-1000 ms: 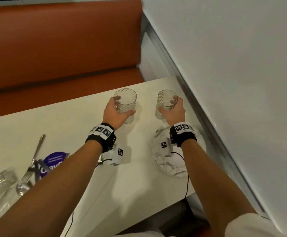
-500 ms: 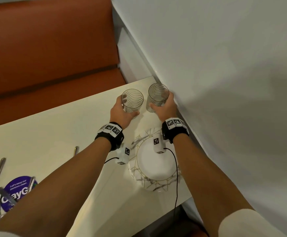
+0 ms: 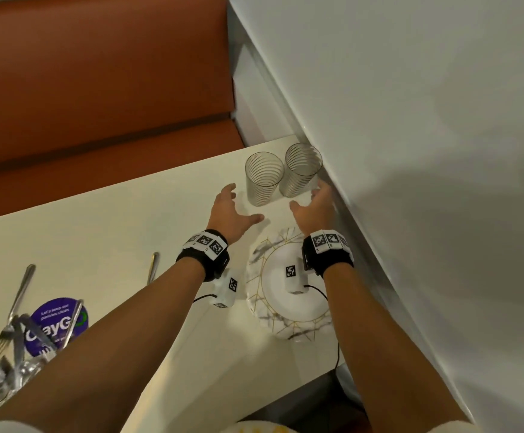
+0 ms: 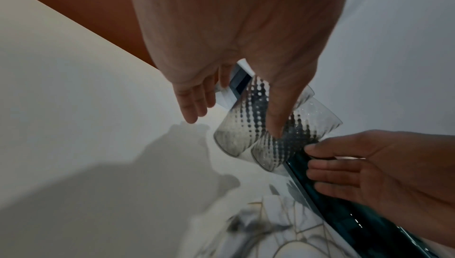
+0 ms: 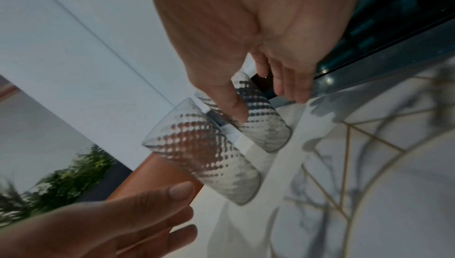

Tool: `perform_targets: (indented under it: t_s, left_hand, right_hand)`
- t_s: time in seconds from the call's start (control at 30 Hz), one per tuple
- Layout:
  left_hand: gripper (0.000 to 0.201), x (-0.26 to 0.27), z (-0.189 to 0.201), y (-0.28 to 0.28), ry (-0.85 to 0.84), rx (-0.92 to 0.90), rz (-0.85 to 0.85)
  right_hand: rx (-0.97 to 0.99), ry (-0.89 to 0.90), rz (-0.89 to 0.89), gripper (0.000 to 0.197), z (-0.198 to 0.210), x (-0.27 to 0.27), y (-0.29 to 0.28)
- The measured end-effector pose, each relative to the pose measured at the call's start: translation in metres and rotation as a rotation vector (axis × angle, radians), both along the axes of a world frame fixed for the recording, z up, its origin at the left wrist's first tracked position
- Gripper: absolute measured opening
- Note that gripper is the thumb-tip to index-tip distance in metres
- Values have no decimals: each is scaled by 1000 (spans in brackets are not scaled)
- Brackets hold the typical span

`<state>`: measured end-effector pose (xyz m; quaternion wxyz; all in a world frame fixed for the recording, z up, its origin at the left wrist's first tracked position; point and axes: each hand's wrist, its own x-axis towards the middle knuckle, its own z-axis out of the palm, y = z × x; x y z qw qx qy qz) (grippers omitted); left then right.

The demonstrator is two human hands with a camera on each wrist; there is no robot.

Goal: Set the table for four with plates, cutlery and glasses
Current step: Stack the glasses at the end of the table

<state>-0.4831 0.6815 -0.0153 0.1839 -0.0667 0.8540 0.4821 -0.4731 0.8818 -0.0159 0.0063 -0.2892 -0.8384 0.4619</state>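
Observation:
Two ribbed clear glasses stand upright side by side at the table's far right corner, the left glass [image 3: 263, 179] touching or nearly touching the right glass [image 3: 301, 170] by the wall. My left hand [image 3: 234, 210] hovers open just short of the left glass, fingers spread and off it. Beside the wall my right hand [image 3: 312, 204] is open too, clear of the right glass. In the left wrist view both glasses [image 4: 236, 135] [image 4: 295, 141] show between my spread fingers. A marble plate with gold lines [image 3: 301, 331] lies under my right wrist.
The grey wall [image 3: 410, 151] runs along the table's right edge, close to the glasses. An orange bench [image 3: 98, 89] lies beyond the far edge. At the near left are forks [image 3: 14, 307], a purple sticker [image 3: 56, 323] and one utensil handle [image 3: 152, 270].
Both hands carried the glasses right toward the wall, set them down together, let go, and drew back a little with fingers spread.

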Motion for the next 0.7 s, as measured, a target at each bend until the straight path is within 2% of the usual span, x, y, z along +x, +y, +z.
perform_targets:
  t_s: [0.13,0.23,0.37,0.57,0.7]
  left_hand:
    - [42,38,0,-46,78,22,25]
    - [16,72,2,-90,112,64,73]
    - [19,116,8,-149,122,96,133]
    - [22,172,21,-260,188,82,292]
    - [21,210,34,-332,228,70,417]
  right_hand:
    - [74,60,32,63,8,37,-29]
    - [145,163,118,47,10,63,-69]
    - [162,235,291,38,13,90,-131]
    - [57,213,572,31,27,130,-258]
    - [-60,172,670,28,34,159,-338]
